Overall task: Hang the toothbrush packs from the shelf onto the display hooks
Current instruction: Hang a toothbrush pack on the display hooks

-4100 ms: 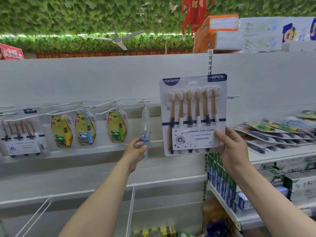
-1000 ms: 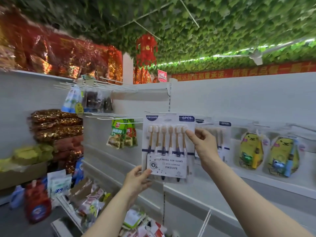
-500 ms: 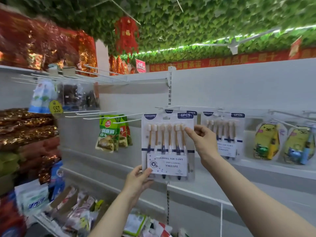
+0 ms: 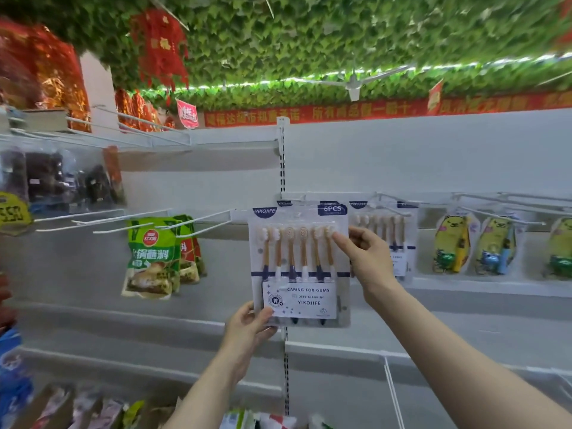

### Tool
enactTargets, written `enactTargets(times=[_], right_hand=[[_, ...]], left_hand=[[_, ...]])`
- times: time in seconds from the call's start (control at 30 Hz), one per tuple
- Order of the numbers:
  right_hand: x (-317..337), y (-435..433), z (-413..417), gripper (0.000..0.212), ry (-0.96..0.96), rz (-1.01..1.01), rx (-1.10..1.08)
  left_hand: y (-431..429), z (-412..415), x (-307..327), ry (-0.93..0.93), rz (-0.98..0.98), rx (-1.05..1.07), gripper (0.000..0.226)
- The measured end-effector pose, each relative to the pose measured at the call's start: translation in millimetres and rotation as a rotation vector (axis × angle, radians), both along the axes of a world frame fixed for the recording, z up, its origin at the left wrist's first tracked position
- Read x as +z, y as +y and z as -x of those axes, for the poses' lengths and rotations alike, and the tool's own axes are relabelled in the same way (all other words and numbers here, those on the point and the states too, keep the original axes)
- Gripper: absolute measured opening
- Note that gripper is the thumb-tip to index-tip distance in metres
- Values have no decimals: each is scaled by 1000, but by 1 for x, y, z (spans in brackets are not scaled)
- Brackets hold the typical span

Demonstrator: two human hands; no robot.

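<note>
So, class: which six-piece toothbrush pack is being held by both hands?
The front toothbrush pack, left hand below, right hand at its edge; the others hang behind.

green sauce packets (image 4: 153, 257), ceiling fan (image 4: 353, 83)

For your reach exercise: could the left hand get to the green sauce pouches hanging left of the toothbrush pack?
Probably yes: the left hand grips the six-brush blister pack, but nothing blocks the way to the green pouches.
</note>
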State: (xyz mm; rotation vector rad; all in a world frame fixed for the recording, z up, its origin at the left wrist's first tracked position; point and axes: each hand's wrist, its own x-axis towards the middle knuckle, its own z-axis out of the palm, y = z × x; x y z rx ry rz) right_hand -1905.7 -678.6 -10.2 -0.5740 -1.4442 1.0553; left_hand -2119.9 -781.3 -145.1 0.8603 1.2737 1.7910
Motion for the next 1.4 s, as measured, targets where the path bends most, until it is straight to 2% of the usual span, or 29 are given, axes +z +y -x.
enactTargets(times=[0.2,0.33,0.53,0.73,0.97,1.23,1.3,1.4], right_hand=[[-11,22,14,14,13,0,-21],[-7,63,29,29,-23,32,-32],[-11,118,43,46,-47,44,-41],[-9,147,48,49,-78,46,-64],[-10,161,53,29,-108,27,-62],[-10,160,55,27,-124,62,-76],[-8,156,55,33,-156,76,-86],[-5,144,53,52,-225,111,-121]], left_hand=[[27,18,-6,5,-18,14,67],[60,25,2,-2,-20,25,27],[108,36,10,25,6,53,7],[137,38,15,24,9,53,17],[157,46,5,14,48,62,17],[152,47,8,90,104,73,19],[149,46,11,125,128,88,21],[141,45,17,184,179,112,31]])
